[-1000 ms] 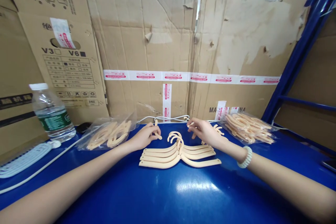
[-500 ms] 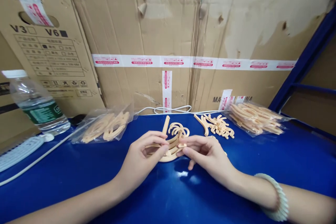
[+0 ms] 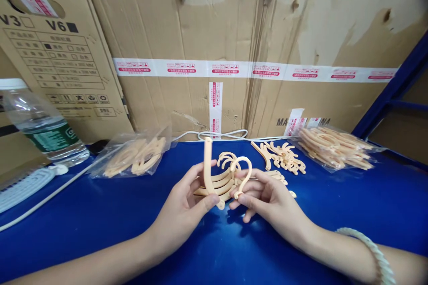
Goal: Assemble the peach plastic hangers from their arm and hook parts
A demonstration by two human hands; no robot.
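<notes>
1. Hanger arm (image 3: 207,164), upright, is pinched between thumb and fingers of the left hand (image 3: 180,202); the right hand (image 3: 272,196), likewise pinching, grips a hook (image 3: 249,170) just beside it, above the blue table (image 3: 100,205);
2. Beyond, the hands partly hide joined hangers (image 3: 224,186);
3. Clear bags (image 3: 99,168) hold beige pieces, blurred by plastic; the bottle (image 3: 53,136), cut off at the left edge, contains clear liquid.

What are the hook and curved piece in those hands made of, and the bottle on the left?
The hook in the right hand and the curved piece in the left hand look like beige plastic, smooth and satin: uniform color, rounded edges, no visible grain. Painted wood can't be ruled out. The bottle looks like clear, glossy plastic: see-through walls with bright highlights.
</notes>
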